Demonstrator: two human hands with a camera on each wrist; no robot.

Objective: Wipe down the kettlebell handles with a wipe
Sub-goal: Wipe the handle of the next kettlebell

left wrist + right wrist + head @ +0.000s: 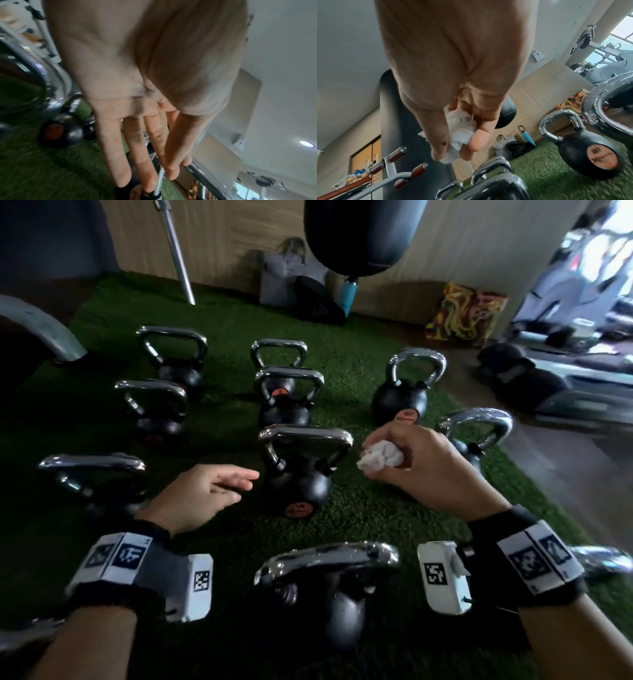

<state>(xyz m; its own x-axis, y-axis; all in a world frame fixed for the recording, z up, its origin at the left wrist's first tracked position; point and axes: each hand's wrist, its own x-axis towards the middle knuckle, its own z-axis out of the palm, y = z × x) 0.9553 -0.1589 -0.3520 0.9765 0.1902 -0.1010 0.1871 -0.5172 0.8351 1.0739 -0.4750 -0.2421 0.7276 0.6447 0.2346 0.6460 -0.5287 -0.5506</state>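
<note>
The left hand [205,491] is hovering with fingers straight and holding nothing, just left of the middle kettlebell [301,470] on the green turf [370,508]. The right hand [421,463] is clutching a crumpled white wipe [380,458] beside its chrome handle [305,436]. More kettlebells [284,402] are standing behind.

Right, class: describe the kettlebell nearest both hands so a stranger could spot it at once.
Start at the green turf covered with chrome-handled kettlebells. Look between the open left hand and the right hand that holds the wipe. That kettlebell stands alone between them.
</note>
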